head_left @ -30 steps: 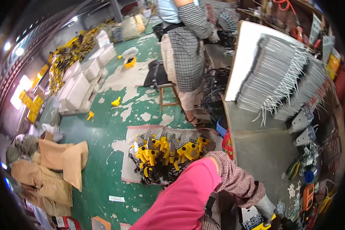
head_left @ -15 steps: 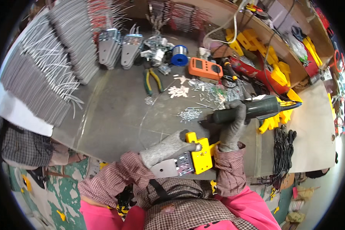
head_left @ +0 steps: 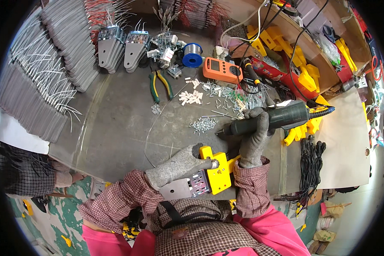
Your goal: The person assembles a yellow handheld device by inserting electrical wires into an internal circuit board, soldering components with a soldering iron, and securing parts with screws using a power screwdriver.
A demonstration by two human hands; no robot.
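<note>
My left hand, in a grey knit glove, grips a yellow plastic housing near the table's front edge. A flat grey metal plate with a bright terminal section joins the housing on its left side. My gloved right hand is wrapped round a dark electric screwdriver, held level with its tip pointing left and its blue-ended cable trailing right. That tip hovers beside a small heap of screws, apart from the housing. Part of the housing's right side is hidden behind my right wrist and sleeve.
Green-and-yellow pliers, white ceramic pieces, a solder spool and an orange multimeter lie farther back. Stacked grey plates with wires fill the left. Black cables lie at right. Another person's checked garment shows at left.
The whole view has shifted slightly, so everything sits a little farther left and up. Both hands keep the same holds, on the housing and the screwdriver.
</note>
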